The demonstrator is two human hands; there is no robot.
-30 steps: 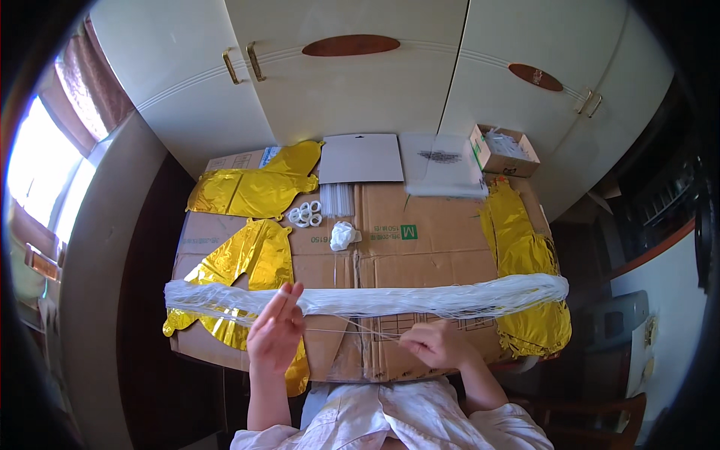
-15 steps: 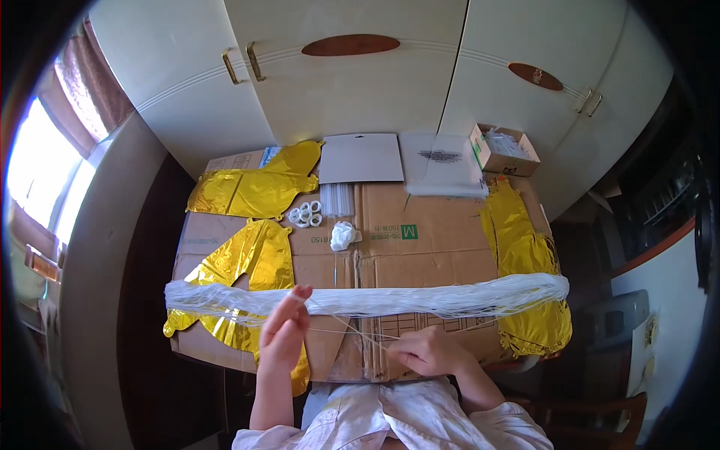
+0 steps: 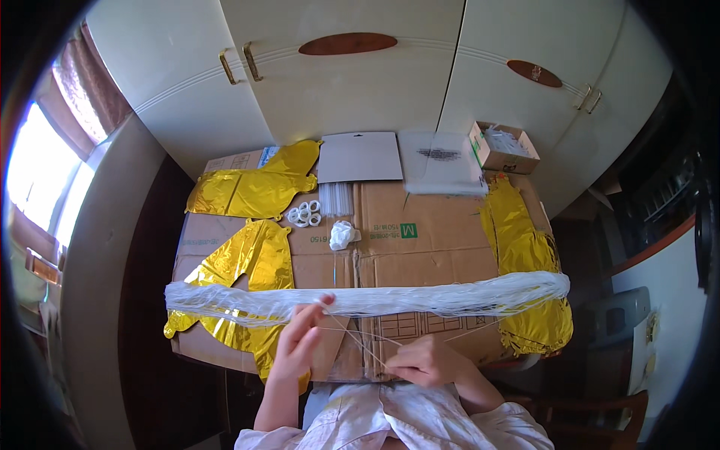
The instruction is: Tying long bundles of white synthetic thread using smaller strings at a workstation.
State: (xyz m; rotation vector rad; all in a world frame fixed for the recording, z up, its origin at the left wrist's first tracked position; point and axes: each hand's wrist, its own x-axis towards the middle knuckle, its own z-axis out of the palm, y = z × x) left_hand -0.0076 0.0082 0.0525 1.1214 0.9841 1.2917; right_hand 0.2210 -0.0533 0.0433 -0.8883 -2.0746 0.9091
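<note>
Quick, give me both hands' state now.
Left hand: fingers extended, touching the white strand bundle.
Right hand: closed, pinching a thin white strand.

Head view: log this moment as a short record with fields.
surface: flattened cardboard over a table
left hand: fingers raised to the long white string bundle
right hand: closed on thin strands near the front edge
around: gold foil balloons, white rings, small open box
behind: white cupboard doors
</note>
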